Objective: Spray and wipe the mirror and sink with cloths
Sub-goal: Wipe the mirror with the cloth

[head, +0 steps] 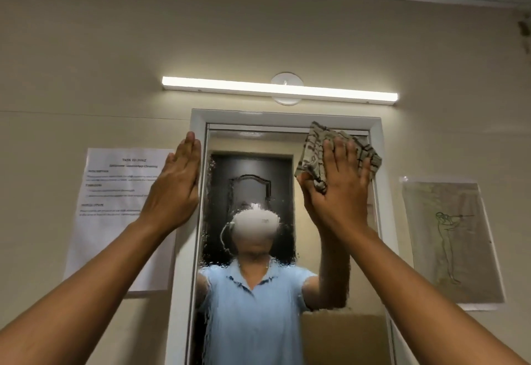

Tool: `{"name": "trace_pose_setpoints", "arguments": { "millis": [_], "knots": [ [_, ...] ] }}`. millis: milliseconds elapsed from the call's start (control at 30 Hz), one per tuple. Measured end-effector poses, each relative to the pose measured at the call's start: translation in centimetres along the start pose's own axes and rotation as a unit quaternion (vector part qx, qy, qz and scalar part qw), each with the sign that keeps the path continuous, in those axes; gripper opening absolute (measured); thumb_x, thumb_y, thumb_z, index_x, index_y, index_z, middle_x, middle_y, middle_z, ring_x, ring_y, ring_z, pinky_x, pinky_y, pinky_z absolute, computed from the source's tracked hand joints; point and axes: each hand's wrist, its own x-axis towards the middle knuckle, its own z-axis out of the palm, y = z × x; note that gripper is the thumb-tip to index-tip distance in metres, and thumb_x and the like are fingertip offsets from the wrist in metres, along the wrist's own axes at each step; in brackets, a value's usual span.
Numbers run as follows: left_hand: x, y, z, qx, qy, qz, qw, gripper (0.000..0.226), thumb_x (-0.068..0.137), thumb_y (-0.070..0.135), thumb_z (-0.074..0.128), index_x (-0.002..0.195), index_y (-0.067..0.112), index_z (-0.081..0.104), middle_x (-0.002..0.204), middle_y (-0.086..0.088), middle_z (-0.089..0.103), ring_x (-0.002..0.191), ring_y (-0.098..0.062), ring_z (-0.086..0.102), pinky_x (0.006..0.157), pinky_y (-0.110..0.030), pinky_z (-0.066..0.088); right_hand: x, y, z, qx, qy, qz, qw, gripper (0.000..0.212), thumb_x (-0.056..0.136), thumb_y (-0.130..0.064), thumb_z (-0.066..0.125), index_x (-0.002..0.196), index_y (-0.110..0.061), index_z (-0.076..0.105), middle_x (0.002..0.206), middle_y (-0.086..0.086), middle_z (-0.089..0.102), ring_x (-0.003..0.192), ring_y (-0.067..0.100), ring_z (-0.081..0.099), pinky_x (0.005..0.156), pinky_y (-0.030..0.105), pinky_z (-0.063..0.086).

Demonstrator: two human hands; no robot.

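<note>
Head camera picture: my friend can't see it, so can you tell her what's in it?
A right hand presses a patterned cloth flat against the top of a wet, streaky mirror. The left hand rests flat on the mirror's white frame, below a lit wall light.

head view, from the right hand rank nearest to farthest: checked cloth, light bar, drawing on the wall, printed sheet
1. checked cloth: under the right hand, pressed on the mirror.
2. light bar: above the mirror.
3. drawing: on the wall to the right; close to the light bar, hard to call.
4. printed sheet: on the wall past the left hand.
</note>
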Motion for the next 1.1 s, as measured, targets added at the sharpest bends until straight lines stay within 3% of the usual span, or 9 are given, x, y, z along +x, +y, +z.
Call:
{"name": "trace_pose_setpoints", "arguments": {
  "millis": [100,267,433,600,733,833,967,1100],
  "knots": [
    [-0.5,-0.2,0.0,0.015,-0.011,-0.001,1.000,0.077,0.087,0.011,0.027,0.157,0.019,-0.005,0.165,0.002,-0.013,0.152,-0.011,-0.008,0.124,-0.032,0.000,0.5,-3.3,0.6,0.005,-0.006,-0.009,1.000,0.081,0.095,-0.069,0.025,0.157,-0.024,-0.001,0.166,0.001,-0.007,0.152,0.022,-0.013,0.121,0.054,-0.005],
    [-1.3,0.0,-0.2,0.016,-0.012,0.002,1.000,0.075,0.089,0.010,0.026,0.157,0.017,-0.003,0.165,-0.001,-0.010,0.152,-0.013,-0.006,0.124,-0.035,0.002,2.0,-11.5,2.9,0.001,-0.044,-0.146,0.988,0.077,0.097,-0.064,0.024,0.157,-0.023,0.000,0.166,0.002,-0.005,0.152,0.023,-0.012,0.121,0.056,-0.003],
    [-1.9,-0.1,0.0,0.000,-0.009,0.004,1.000,0.072,0.096,0.007,0.033,0.158,0.018,-0.002,0.166,0.001,-0.007,0.153,-0.012,-0.002,0.125,-0.038,0.006,2.0,-14.8,3.6,-0.003,-0.062,-0.169,0.984,0.076,0.091,-0.053,0.017,0.158,-0.020,0.003,0.166,0.004,-0.004,0.152,0.024,-0.012,0.120,0.056,-0.004],
    [-2.2,0.0,-0.2,-0.028,-0.011,0.010,1.000,0.064,0.100,0.033,0.027,0.158,0.021,0.001,0.166,0.004,-0.002,0.153,-0.011,0.000,0.125,-0.039,0.008,-1.5,-14.9,4.1,0.021,-0.054,-0.214,0.975,0.074,0.096,-0.051,0.033,0.157,-0.017,0.010,0.166,0.005,0.004,0.153,0.024,-0.005,0.121,0.056,-0.003],
    [-3.2,-0.5,0.1,0.021,-0.014,0.017,1.000,0.069,0.100,0.040,0.031,0.158,0.015,0.004,0.166,-0.002,-0.001,0.153,-0.017,0.002,0.124,-0.044,0.012,-5.3,-14.4,3.9,0.032,-0.069,-0.238,0.968,0.072,0.095,-0.047,0.032,0.157,-0.015,0.014,0.165,0.006,0.009,0.153,0.024,-0.002,0.121,0.056,0.000],
    [-3.8,-0.4,0.3,0.034,-0.015,0.010,0.999,0.073,0.097,0.050,0.023,0.157,0.012,0.004,0.166,-0.005,-0.001,0.153,-0.020,0.002,0.124,-0.040,0.008,-7.0,-12.9,3.8,0.008,-0.078,-0.280,0.957,0.073,0.094,-0.046,0.041,0.157,-0.017,0.017,0.165,0.006,0.013,0.153,0.024,0.002,0.121,0.057,0.006],
    [-4.5,-0.1,0.4,0.073,-0.009,0.005,0.997,0.068,0.095,0.026,0.027,0.157,0.011,0.005,0.166,-0.007,0.000,0.153,-0.021,0.002,0.124,-0.045,0.012,-6.9,-10.0,3.3,-0.017,-0.092,-0.320,0.943,0.081,0.092,-0.052,0.052,0.157,-0.020,0.016,0.165,0.004,0.012,0.153,0.024,0.001,0.120,0.058,0.008],
    [-5.6,0.1,0.8,0.083,-0.003,0.002,0.997,0.076,0.086,0.009,0.032,0.157,0.011,0.005,0.166,-0.008,0.000,0.153,-0.021,0.001,0.124,-0.043,0.010,-6.0,-5.4,1.8,-0.031,-0.089,-0.293,0.951,0.077,0.094,-0.060,0.039,0.157,-0.022,0.016,0.165,0.004,0.011,0.153,0.025,0.002,0.121,0.057,0.003]
  ]
}}
